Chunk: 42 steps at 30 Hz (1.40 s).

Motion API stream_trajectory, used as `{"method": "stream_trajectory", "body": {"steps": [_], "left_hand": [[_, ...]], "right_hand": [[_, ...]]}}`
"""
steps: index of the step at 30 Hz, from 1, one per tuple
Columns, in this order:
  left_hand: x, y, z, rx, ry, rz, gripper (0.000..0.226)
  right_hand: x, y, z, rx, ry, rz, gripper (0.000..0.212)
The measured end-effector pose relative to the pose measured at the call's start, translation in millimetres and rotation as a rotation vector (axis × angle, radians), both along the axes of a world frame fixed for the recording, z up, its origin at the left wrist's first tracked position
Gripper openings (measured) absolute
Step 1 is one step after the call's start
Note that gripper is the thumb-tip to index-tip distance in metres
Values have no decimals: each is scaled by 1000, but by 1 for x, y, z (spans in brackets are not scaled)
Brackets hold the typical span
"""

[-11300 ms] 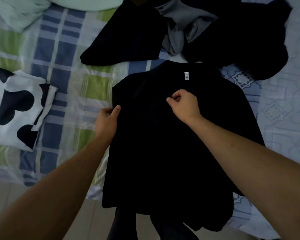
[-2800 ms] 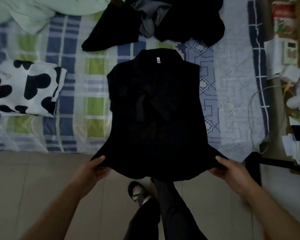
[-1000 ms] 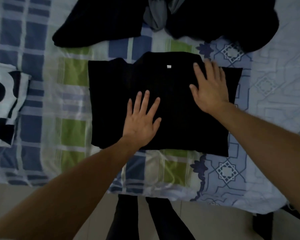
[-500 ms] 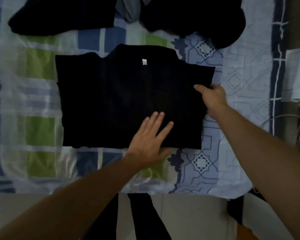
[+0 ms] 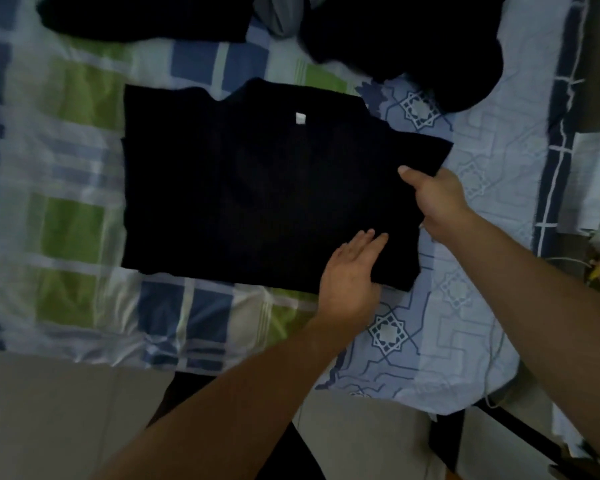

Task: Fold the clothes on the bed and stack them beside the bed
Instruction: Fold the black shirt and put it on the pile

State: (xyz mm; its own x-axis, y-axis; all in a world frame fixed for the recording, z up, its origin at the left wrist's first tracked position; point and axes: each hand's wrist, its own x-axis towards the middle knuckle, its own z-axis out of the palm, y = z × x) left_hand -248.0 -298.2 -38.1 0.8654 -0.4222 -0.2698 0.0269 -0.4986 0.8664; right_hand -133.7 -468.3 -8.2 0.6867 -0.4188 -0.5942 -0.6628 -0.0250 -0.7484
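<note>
Nearest the camera, the left hand point(image 5: 349, 278) lies flat with straight fingers on the lower right part of the folded black shirt point(image 5: 257, 199), pressing it down. Just beyond, at about three o'clock on the garment, the right hand point(image 5: 433, 195) pinches its right edge, thumb on top and fingers tucked underneath.

The shirt will likely handle as light, limp cloth: it sags wherever it is unsupported and its layers can slide apart. I would take it along both side edges, or slide flat palms under it, so the fold survives the lift.

It lies in the middle of the bed point(image 5: 66, 220), on the checked sheet, as a squarish dark packet with the collar at twelve o'clock and a small white neck label point(image 5: 300, 118) showing. Its right edge is slightly raised and uneven.

Farther off, at twelve to one o'clock, more dark clothes point(image 5: 395, 36) and a grey garment point(image 5: 281, 15) lie unfolded.
</note>
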Motion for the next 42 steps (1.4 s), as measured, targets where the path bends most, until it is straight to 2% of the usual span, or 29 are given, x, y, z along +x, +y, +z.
{"method": "stream_trajectory", "body": {"steps": [2, 4, 9, 14, 16, 21, 23, 24, 25, 27, 29, 31, 34, 36, 40, 42], "left_hand": [[-2, 9, 27, -246, 177, 188, 71], [1, 25, 50, -383, 302, 336, 61], [11, 89, 79, -453, 327, 593, 43], [22, 162, 74, -484, 339, 827, 10], [24, 191, 61, -473, 408, 942, 12], [26, 255, 18, -522, 670, 1138, 24], [25, 272, 9, -483, 733, 1184, 23], [25, 278, 9, -420, 699, 1190, 28], [24, 283, 11, -319, 612, 1169, 37], [23, 293, 17, -6, 269, 1008, 46], [29, 298, 18, 229, -153, 710, 44], [45, 293, 14, 330, -384, 409, 47], [63, 280, -5, 484, -360, 107, 60], [68, 282, -24, 571, -308, -2, 63], [66, 295, -51, 628, -296, -55, 64], [66, 293, -54, 634, -303, -46, 64]], "right_hand": [[7, 7, 19, -7, -31, -35, 32], [16, 20, 40, 11, -64, -62, 29], [50, 96, 75, -35, -155, 38, 22], [87, 209, 64, -167, -232, 240, 17], [96, 250, 45, -248, -210, 358, 14], [91, 316, -2, -365, -29, 632, 31], [77, 319, -10, -444, -70, 712, 33], [70, 317, -13, -530, -123, 796, 36], [63, 312, -16, -634, -173, 904, 41], [53, 303, -22, -823, -211, 1116, 51], [51, 296, -30, -967, -157, 1273, 61], [54, 290, -39, -1059, -94, 1358, 66], [60, 273, -47, -1152, -80, 1359, 67], [60, 256, -47, -1177, -44, 1279, 67], [28, 241, -39, -1101, -12, 1064, 67], [-10, 248, -38, -1069, -44, 1034, 69]]}}
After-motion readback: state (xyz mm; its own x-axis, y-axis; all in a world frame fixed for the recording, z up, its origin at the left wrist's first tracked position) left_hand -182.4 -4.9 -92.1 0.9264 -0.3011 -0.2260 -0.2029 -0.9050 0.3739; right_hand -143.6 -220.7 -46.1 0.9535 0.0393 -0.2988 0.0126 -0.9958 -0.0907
